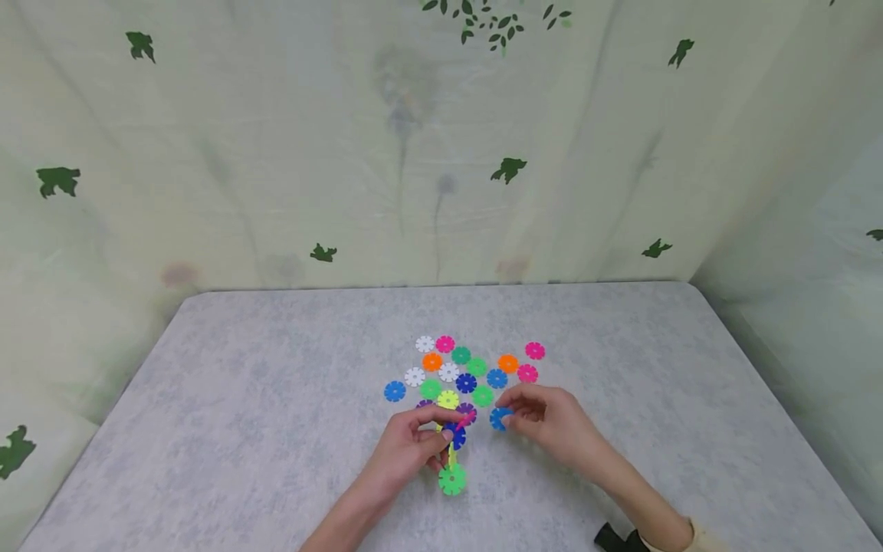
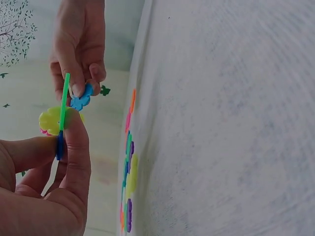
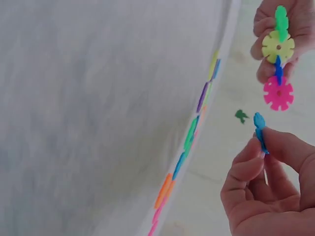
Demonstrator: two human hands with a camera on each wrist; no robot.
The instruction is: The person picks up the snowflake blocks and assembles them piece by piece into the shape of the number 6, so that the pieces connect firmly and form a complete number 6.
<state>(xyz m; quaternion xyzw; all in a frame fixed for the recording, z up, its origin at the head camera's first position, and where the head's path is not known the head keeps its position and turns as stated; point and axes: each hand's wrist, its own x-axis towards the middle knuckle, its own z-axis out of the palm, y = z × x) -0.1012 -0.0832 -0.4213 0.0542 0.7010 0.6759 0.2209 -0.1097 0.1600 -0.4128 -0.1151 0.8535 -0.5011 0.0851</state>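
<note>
My left hand (image 1: 414, 443) pinches a short chain of notched plastic discs slotted into one another at angles. In the right wrist view the chain runs from a green disc (image 3: 281, 22) through a yellow disc (image 3: 271, 48) and a dark blue disc (image 3: 278, 71) to a pink disc (image 3: 278, 102). Thumb and fingertips of my right hand (image 1: 555, 425) hold a single light blue disc (image 1: 497, 418) just right of the chain, with a gap between them. Both hands are raised above the table, as the wrist views show.
Loose notched discs in several colours lie spread flat on the grey table (image 1: 276, 429) beyond my hands, among them a blue disc (image 1: 395, 391) at the left and a pink disc (image 1: 534, 350) at the far right. A pale printed curtain (image 1: 290, 153) hangs behind the table.
</note>
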